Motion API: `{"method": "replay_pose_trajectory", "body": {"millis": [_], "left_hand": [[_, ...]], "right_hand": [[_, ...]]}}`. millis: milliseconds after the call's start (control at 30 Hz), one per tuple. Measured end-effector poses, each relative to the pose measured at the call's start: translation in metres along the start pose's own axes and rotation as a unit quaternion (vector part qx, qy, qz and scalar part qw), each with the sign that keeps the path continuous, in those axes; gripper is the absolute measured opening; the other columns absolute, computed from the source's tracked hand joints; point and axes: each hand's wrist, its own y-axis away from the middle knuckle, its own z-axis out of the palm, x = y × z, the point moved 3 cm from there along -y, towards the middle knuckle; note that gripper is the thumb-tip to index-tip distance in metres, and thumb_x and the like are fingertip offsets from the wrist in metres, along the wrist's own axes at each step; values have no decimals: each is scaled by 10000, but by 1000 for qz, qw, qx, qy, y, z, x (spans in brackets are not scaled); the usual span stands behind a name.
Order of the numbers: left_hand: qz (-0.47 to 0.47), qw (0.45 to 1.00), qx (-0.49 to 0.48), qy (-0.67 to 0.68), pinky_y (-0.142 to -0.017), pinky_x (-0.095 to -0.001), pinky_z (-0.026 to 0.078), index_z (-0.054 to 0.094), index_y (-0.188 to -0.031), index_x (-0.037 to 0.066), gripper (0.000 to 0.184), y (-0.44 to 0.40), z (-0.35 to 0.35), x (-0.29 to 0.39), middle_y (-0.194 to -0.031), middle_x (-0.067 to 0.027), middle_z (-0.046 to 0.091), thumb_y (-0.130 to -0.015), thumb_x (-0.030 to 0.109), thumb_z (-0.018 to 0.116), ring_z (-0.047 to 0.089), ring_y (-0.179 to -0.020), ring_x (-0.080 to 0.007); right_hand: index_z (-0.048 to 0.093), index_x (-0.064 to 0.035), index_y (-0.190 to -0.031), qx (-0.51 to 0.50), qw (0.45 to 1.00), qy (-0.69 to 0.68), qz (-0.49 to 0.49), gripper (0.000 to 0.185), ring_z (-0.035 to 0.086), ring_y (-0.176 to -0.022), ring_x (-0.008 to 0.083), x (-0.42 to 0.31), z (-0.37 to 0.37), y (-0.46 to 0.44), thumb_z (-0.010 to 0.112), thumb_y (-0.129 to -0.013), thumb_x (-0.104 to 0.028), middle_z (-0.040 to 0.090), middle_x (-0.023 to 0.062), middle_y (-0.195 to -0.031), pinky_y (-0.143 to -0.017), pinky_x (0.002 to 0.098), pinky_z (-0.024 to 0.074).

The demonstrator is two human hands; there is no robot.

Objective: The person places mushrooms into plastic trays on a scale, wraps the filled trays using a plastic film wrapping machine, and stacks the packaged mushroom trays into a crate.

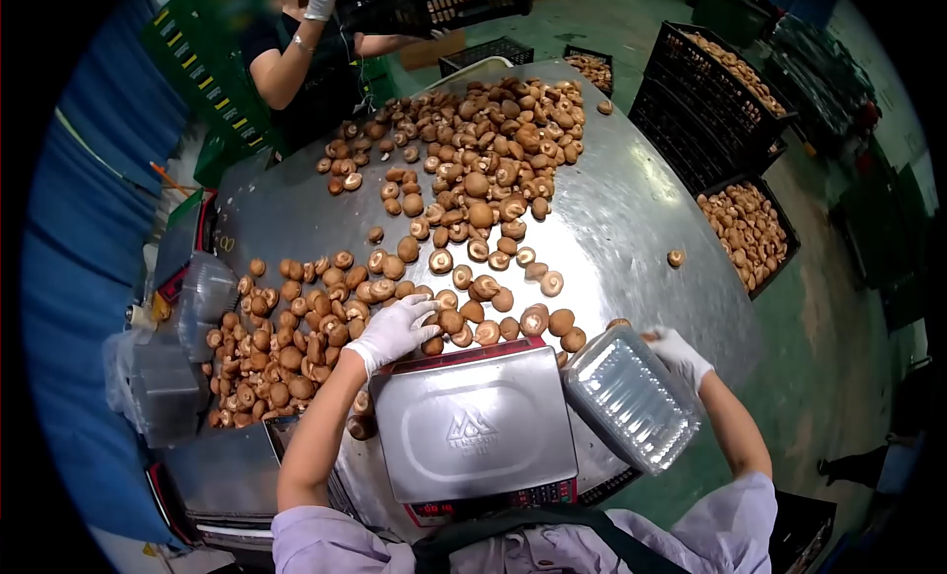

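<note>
- In the head view, loose mushrooms [534, 321] are lying just beyond the scale [475, 416], a left heap [291, 358] is spreading to its left, and a far heap [476, 184] is covering the metal table [631, 219] well beyond it.
- The person's left hand [400, 332], gloved, is resting among mushrooms at the scale's far left corner, its fingers half curling over them; whether it is gripping one, the view is not showing.
- The right hand [679, 355], also gloved, is closing on the outer edge of a clear tray [633, 396], which is tilting just right of the scale.
- Judging by this, the work is looking barely begun with this tray: it is in hand, no mushrooms are showing inside, and both heaps are remaining to be handled.
- Clear containers [168, 387] are standing left of the scale, beside the left heap; their contents are not showing clearly.
- Far right of the scale, a low crate [779, 270] and stacked crates [671, 110] are holding mushrooms.
- Well beyond the scale, a co-worker [281, 76] is holding a black crate [444, 7]; its inside is not showing clearly.
</note>
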Motion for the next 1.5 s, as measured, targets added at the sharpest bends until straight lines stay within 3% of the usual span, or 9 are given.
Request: {"method": "replay_pose_trajectory", "body": {"millis": [167, 233, 567, 633, 700, 800, 967, 1233, 1500], "left_hand": [[-26, 987, 109, 114, -1009, -354, 388, 537, -1256, 64, 451, 45, -4, 25, -1337, -153, 475, -866, 286, 581, 489, -1195, -315], [-46, 979, 172, 103, -1015, -353, 382, 548, -1242, 68, 437, 70, 2, 26, -1317, -155, 493, -857, 268, 599, 489, -1196, -316], [-157, 895, 384, 163, -972, -357, 417, 607, -1128, 33, 313, 185, 65, 18, -1198, -154, 574, -818, 73, 628, 548, -1120, -295], [-174, 890, 388, 162, -974, -359, 414, 608, -1121, 30, 306, 198, 69, 18, -1195, -150, 577, -817, 66, 629, 546, -1121, -293], [-206, 884, 395, 142, -973, -356, 409, 611, -1119, 38, 302, 206, 65, 20, -1192, -149, 580, -819, 73, 630, 541, -1125, -293], [-223, 877, 400, 147, -964, -356, 411, 609, -1124, 42, 307, 215, 66, 16, -1193, -148, 581, -820, 77, 633, 542, -1114, -293], [-223, 881, 392, 140, -956, -354, 412, 608, -1126, 43, 303, 215, 70, 13, -1189, -152, 581, -833, 115, 628, 543, -1107, -297], [-196, 900, 367, 130, -959, -345, 419, 609, -1127, 43, 304, 193, 63, 16, -1170, -146, 593, -831, 110, 631, 554, -1104, -289], [-171, 897, 389, 123, -945, -338, 433, 608, -1130, 48, 321, 200, 55, 21, -1160, -142, 600, -811, 65, 643, 567, -1094, -289]], "right_hand": [[392, 20, -1343, -155, 981, 95, -68, 657, 500, -605, 107, -24, 14, -100, 594, -740, -146, 506, 7, -695, -510, 247, 407], [397, -2, -1347, -195, 964, 166, -64, 677, 613, -931, 207, -70, 44, -93, 600, -715, -137, 534, 180, -1172, -703, 292, 522], [364, -48, -1394, -240, 933, 229, -136, 733, 596, -946, 251, -154, 145, -73, 700, -764, -216, 565, 184, -1174, -682, 351, 538], [404, -63, -1377, -149, 937, 281, -143, 705, 602, -910, 228, -175, 139, -56, 696, -764, -253, 611, 168, -1107, -689, 338, 530], [581, -50, -1211, 16, 885, 296, -360, 500, 648, -813, 202, -160, 109, -123, 667, -762, -252, 675, 171, -966, -705, 327, 526], [613, 0, -1111, 228, 841, 305, -384, 419, 622, -965, 346, -170, 41, -115, 610, -783, -262, 634, 234, -1048, -869, 397, 482], [526, -85, -1197, 385, 798, 438, -153, 480, 482, -1138, 432, -91, -79, -146, 596, -747, -237, 466, 241, -1262, -880, 491, 453], [661, -14, -810, 326, 813, 381, -297, 198, 636, -767, 365, -54, -78, -156, 616, -699, -172, 640, 219, -784, -690, 420, 499], [486, -47, -1314, -112, 889, 364, -254, 641, 633, -958, 275, -145, 127, -91, 679, -750, -283, 606, 227, -1136, -857, 323, 484]]}}
